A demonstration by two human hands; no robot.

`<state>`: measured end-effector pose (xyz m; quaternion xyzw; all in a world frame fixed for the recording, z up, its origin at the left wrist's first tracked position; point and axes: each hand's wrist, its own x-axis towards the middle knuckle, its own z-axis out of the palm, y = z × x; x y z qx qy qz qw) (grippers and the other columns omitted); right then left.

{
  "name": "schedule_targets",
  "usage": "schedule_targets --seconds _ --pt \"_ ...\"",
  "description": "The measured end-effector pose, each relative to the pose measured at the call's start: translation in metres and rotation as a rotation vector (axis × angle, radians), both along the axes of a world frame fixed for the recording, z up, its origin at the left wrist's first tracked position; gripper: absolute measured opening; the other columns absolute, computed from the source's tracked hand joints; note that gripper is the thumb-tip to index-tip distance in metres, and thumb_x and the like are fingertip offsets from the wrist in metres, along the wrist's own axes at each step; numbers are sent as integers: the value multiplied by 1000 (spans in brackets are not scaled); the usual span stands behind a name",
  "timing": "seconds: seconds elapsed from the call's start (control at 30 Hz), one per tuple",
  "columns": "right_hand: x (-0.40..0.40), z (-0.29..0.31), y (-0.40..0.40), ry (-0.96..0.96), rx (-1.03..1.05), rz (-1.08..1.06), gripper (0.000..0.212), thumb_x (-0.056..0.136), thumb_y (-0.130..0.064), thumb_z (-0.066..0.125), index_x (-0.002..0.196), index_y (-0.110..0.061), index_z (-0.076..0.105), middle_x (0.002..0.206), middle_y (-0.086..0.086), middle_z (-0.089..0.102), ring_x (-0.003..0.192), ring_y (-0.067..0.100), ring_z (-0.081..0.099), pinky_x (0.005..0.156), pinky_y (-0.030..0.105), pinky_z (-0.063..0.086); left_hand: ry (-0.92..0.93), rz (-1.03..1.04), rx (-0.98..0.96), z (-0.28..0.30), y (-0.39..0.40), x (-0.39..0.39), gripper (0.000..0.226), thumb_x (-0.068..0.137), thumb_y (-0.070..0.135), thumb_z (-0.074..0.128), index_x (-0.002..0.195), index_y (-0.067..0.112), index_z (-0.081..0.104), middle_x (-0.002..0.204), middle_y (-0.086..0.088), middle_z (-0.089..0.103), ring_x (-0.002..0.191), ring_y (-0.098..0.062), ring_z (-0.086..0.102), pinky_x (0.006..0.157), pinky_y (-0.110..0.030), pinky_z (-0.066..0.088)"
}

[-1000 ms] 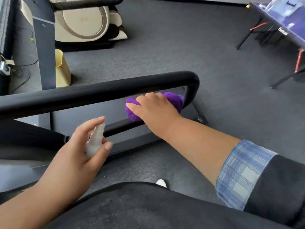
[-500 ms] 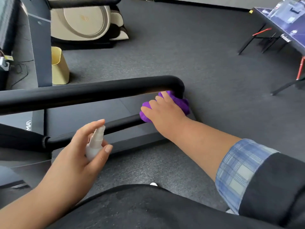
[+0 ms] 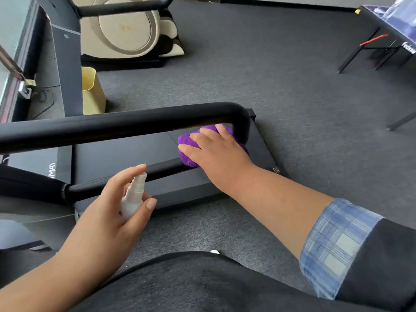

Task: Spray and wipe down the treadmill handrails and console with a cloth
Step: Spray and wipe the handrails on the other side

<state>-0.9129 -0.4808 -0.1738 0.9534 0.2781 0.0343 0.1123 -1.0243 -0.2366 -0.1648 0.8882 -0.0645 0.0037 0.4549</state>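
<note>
A black padded handrail (image 3: 117,126) runs across the view and bends down at its right end. Below it lies a thinner black lower rail (image 3: 162,172). My right hand (image 3: 216,152) presses a bunched purple cloth (image 3: 186,143) onto the lower rail, just under the bend; most of the cloth is hidden by the hand. My left hand (image 3: 108,212) grips a small white spray bottle (image 3: 134,194) upright, index finger resting on its nozzle top, close to the lower rail. The treadmill belt (image 3: 126,152) shows between the rails. The console is out of view.
A beige bin (image 3: 91,91) stands on the grey carpet beside the treadmill upright (image 3: 67,70). A cream massage chair (image 3: 128,30) sits at the back. A dark table with black legs (image 3: 380,43) occupies the far right. Cables lie at the far left.
My right hand has slid the purple cloth along the lower rail to the right, toward the bend of the handrail. The left hand keeps holding the bottle in about the same place.
</note>
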Motion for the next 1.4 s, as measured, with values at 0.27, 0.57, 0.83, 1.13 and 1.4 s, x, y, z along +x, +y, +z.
schedule_targets --seconds 0.27,0.57,0.83,1.13,1.4 --pt "14 -14 -9 -3 -56 -95 57 93 -11 52 147 -25 43 137 5 51 134 34 40 119 49 19 -10 -60 -1 0 -7 6 53 80 55 56 127 68 34 100 24 65 80 0 62 66 -26 47" --pt "18 -36 1 61 510 -284 44 94 -35 63 136 -21 56 120 -1 67 108 28 61 97 45 45 -16 -49 17 -4 7 4 55 82 50 56 129 66 33 98 21 66 68 -8 62 59 -8 43" --pt "-12 -63 66 178 517 -175 53 91 -27 65 142 -19 53 146 7 54 138 28 45 120 43 20 -18 -16 21 -6 17 3 53 81 50 55 126 67 34 96 22 65 70 -7 62 61 -2 40" --pt "16 -34 64 298 616 -125 57 96 -51 57 145 -23 49 138 2 61 126 25 54 108 39 34 10 -13 -27 -1 17 4 52 81 54 54 126 70 33 97 21 65 67 -11 61 58 -8 43" --pt "26 -51 62 219 83 -50 86 77 -90 30 140 -35 48 128 -3 61 116 24 57 91 41 47 28 62 -50 -2 32 -2 51 83 54 54 126 70 33 97 20 63 68 -11 59 59 -7 41"
